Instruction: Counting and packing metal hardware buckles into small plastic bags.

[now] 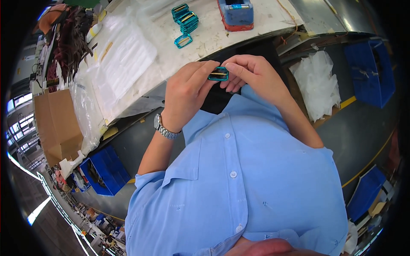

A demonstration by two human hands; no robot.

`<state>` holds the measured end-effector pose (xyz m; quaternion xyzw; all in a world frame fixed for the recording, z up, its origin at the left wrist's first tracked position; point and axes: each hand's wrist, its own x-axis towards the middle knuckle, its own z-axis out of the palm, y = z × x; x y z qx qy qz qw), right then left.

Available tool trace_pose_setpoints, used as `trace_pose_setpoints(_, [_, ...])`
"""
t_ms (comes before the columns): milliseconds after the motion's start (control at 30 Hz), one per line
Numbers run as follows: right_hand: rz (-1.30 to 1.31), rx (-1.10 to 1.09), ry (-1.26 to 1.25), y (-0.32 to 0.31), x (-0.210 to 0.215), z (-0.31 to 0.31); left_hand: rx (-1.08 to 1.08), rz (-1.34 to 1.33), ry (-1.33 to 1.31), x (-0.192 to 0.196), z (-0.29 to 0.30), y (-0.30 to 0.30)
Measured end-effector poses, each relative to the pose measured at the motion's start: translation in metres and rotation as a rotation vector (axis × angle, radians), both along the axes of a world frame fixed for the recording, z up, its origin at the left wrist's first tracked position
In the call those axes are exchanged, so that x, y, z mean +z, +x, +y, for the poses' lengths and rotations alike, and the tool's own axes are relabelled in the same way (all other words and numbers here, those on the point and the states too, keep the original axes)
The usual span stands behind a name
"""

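Between my two hands, just off the front edge of the table, is a small teal buckle-like frame point(219, 78) with a gold-coloured bar across it. The fingers of my left hand point(189, 85) pinch its left end. At its right end, my right hand point(252, 73) has thumb and fingers closed on it. A similar single teal piece point(183, 41) lies on the table beyond my left hand. Behind it, several more point(187, 19) are stacked in a loose pile.
On the worktable point(205, 42) stands a blue block-shaped container with a red base point(236, 17). Clear plastic sheeting point(128, 55) covers the table's left part. A cardboard box point(58, 128) hangs at left. Blue bins point(105, 170) and a white plastic bag point(316, 85) flank me.
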<state>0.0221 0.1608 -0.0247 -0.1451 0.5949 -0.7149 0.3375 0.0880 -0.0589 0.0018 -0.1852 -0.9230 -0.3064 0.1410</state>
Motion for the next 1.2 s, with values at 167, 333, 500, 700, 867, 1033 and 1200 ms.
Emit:
trace_pose_setpoints(167, [-0.175, 0.068, -0.014, -0.004, -0.014, 0.0, -0.016, 0.056, 0.024, -0.009, 0.001, 0.0])
trace_pose_setpoints(333, [-0.286, 0.123, -0.103, -0.009, -0.024, 0.002, -0.033, 0.052, 0.024, -0.009, 0.001, 0.003])
trace_pose_setpoints(500, [-0.353, 0.198, -0.117, -0.007, -0.028, 0.001, -0.045, 0.078, -0.003, -0.012, 0.001, 0.008])
trace_pose_setpoints(700, [-0.492, 0.163, -0.227, 0.004, -0.047, -0.003, -0.064, 0.026, -0.027, -0.004, 0.008, 0.009])
trace_pose_setpoints(867, [-0.566, 0.081, -0.266, 0.007, -0.041, -0.012, 0.0, -0.022, -0.059, -0.001, -0.008, 0.003])
trace_pose_setpoints(1033, [-0.293, -0.057, -0.138, 0.001, -0.013, -0.013, 0.338, 0.138, 0.023, -0.005, -0.03, -0.025])
trace_pose_setpoints(1200, [-0.036, -0.131, -0.074, 0.001, -0.009, -0.001, 0.434, 0.202, -0.002, -0.034, -0.048, -0.058])
